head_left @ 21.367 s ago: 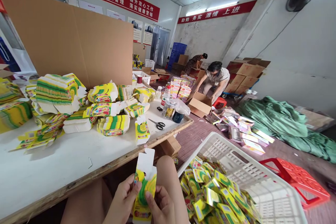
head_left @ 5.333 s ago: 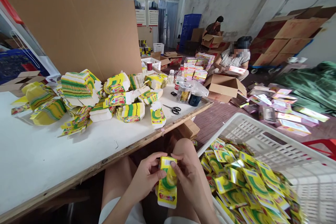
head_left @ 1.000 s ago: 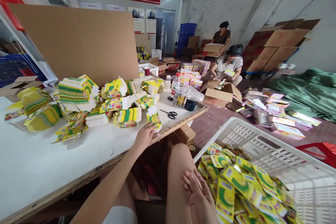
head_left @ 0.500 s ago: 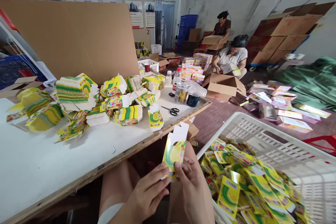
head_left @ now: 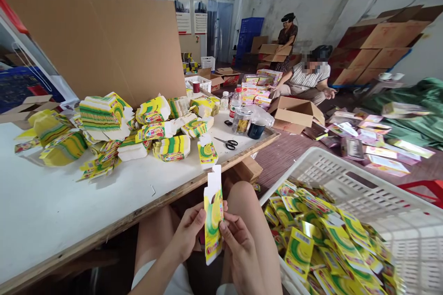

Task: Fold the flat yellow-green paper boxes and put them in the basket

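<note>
Above my lap I hold a yellow and green small carton, its white end flaps sticking up. My left hand grips its left edge, thumb on the near side and other fingers hidden behind. My right hand pinches the right edge between thumb and fingers. Past the carton, a similar yellow carton lies at the table edge beside black scissors. Bundles of flat cartons are heaped on the white table. To my right, a white plastic basket contains many yellow cartons.
A bottle, a clear jar and a dark mug stand at the table's far corner. A big cardboard sheet rises behind the bundles. Beyond, one person crouches by an open box; another stands with a box.
The carton has moved left and down and turned more edge-on. My left hand has shifted up along its left side. The crouching person's hand has let go of a box, which is now over the green cloth.
</note>
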`<state>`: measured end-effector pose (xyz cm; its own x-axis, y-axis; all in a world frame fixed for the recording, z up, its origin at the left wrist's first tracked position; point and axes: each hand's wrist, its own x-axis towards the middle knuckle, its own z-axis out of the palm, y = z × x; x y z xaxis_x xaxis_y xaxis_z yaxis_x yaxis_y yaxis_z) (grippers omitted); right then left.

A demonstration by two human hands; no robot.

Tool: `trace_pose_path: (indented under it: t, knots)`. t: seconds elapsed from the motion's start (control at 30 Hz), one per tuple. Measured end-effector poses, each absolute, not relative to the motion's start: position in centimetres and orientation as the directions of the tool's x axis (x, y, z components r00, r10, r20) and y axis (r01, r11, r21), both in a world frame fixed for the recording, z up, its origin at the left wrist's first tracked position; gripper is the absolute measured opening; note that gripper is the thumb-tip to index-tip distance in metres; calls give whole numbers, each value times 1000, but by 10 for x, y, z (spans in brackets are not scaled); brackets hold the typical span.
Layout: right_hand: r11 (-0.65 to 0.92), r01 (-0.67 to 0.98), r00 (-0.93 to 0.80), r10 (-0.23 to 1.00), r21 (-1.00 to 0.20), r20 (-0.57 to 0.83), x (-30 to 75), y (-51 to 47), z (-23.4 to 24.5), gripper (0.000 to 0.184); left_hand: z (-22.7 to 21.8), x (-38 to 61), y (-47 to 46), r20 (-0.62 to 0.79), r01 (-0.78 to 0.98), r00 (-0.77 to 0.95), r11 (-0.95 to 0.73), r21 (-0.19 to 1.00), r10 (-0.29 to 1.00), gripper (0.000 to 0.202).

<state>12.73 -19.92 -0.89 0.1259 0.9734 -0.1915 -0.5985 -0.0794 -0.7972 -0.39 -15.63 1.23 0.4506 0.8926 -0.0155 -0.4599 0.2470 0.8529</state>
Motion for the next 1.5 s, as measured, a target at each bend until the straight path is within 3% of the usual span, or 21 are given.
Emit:
trace_pose_path:
  t: [0.4, 0.53, 0.6, 0.77, 0.97, 1.17, 1.3, 1.4, 1.5]
  knots:
    - [-68, -346, 210, 966, -936, -148, 131, -202, -7, 36, 18, 8, -159, -93, -241, 238, 152, 958, 967, 50]
    - [-22, -214, 282, 956, -977, -83, 134, -199, -13, 32, 13, 9, -161, -54, -173, 204, 91, 981, 977, 47]
    - [25, -160, 306, 952, -987, -25, 138, -197, -15, 29, 14, 5, -162, -38, -148, 184, 65, 987, 982, 55]
    - [85, -142, 208, 977, -986, 54, 152, -193, -6, 57, 24, -11, -163, -34, -113, 363, 80, 990, 931, 60]
    - [-3, -125, 34, 999, -992, -7, 169, -190, 9, 30, 22, -20, -162, -151, -216, 543, 311, 925, 826, 45]
    - [52, -33, 119, 992, -998, 47, 170, -186, 4, 27, 23, -17, -164, -140, -228, 589, 330, 916, 796, 80]
    - [103, -22, 235, 967, -994, 95, 170, -185, 2, 34, 22, -18, -161, -127, -141, 579, 252, 957, 805, 56]
    - [91, -1, 138, 986, -996, 90, 172, -185, 6, 36, 19, -17, -160, -49, -77, 493, 100, 992, 869, 41]
    - [5, -19, 18, 1000, -1000, 5, 171, -184, 7, 38, 17, -15, -161, -39, -29, 475, 60, 998, 879, 41]
